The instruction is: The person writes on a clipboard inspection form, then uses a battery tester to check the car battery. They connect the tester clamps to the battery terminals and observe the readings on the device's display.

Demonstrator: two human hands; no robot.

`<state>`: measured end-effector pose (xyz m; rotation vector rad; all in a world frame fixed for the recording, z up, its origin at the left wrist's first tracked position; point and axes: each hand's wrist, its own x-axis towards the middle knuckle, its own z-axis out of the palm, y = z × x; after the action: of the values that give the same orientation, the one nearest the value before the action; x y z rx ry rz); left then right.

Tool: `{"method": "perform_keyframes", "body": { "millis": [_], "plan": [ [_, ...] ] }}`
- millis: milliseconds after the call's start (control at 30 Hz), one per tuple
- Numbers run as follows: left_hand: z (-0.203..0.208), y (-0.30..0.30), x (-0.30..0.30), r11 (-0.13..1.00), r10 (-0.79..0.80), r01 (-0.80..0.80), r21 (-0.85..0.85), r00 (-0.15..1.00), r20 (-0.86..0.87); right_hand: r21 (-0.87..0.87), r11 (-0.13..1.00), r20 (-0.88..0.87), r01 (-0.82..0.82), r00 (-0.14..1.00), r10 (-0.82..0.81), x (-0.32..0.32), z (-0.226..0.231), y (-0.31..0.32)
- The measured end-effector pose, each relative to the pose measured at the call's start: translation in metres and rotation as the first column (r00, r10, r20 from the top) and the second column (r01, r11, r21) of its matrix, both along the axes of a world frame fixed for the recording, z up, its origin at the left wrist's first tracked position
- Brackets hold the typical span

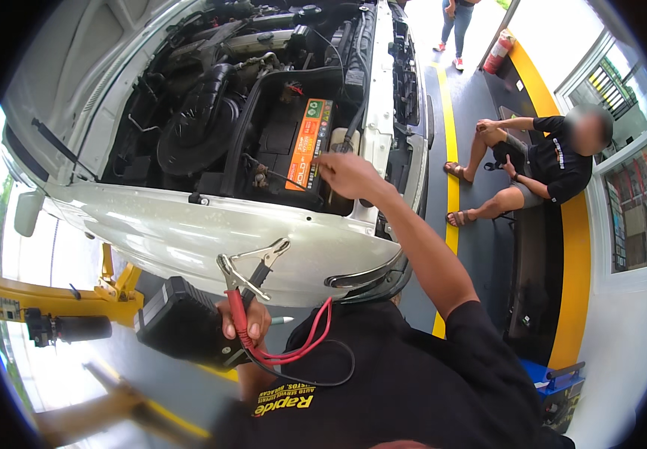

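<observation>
In the open engine bay sits a black car battery [278, 138] with an orange label strip. My right hand [346, 176] reaches over the fender to the battery's labelled edge. Its fingers are curled together; whatever lies between them, if anything, is hidden. My left hand [247, 322], low at the near side, is closed round a black boxy device [178, 318] and a red-handled clamp [238, 307]. A black-handled clamp [256, 278] sticks up beside it. Red and black leads [316, 340] loop from the clamps. A pale pen-like tip [282, 320] pokes out by the hand.
The white fender [278, 239] lies between my hands. A round black air-filter housing [196, 138] is left of the battery. A yellow lift arm [62, 299] stands at lower left. At right, a seated person [555, 161] is near a yellow floor line; another person [457, 30] stands farther off.
</observation>
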<state>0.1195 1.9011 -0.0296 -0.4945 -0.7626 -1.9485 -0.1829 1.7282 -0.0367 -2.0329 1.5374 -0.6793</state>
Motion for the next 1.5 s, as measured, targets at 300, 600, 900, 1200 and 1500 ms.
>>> {"method": "perform_keyframes", "body": {
  "millis": [300,600,900,1200,1500],
  "plan": [
    [-0.014,0.008,0.005,0.994,0.11,-0.11,0.01,0.985,-0.131,-0.218,0.951,-0.011,0.22,0.974,-0.227,-0.034,0.048,-0.061],
    [-0.003,0.01,-0.004,0.996,0.082,-0.079,0.037,0.993,-0.086,-0.295,0.9,0.014,0.32,0.944,-0.33,-0.067,0.14,-0.074],
    [-0.003,0.01,-0.004,0.996,0.091,-0.092,0.0,0.993,-0.078,-0.047,0.965,-0.097,-0.257,0.963,0.252,-0.072,0.114,-0.063],
    [-0.012,0.008,-0.005,0.998,0.059,-0.063,-0.022,0.987,-0.151,-0.09,0.966,0.032,-0.243,0.969,0.247,-0.088,0.108,-0.079],
    [-0.004,0.007,-0.01,0.998,0.058,-0.058,-0.007,0.994,-0.097,0.073,0.962,-0.335,-0.262,0.902,0.272,-0.03,0.004,-0.067]
  ]
}}
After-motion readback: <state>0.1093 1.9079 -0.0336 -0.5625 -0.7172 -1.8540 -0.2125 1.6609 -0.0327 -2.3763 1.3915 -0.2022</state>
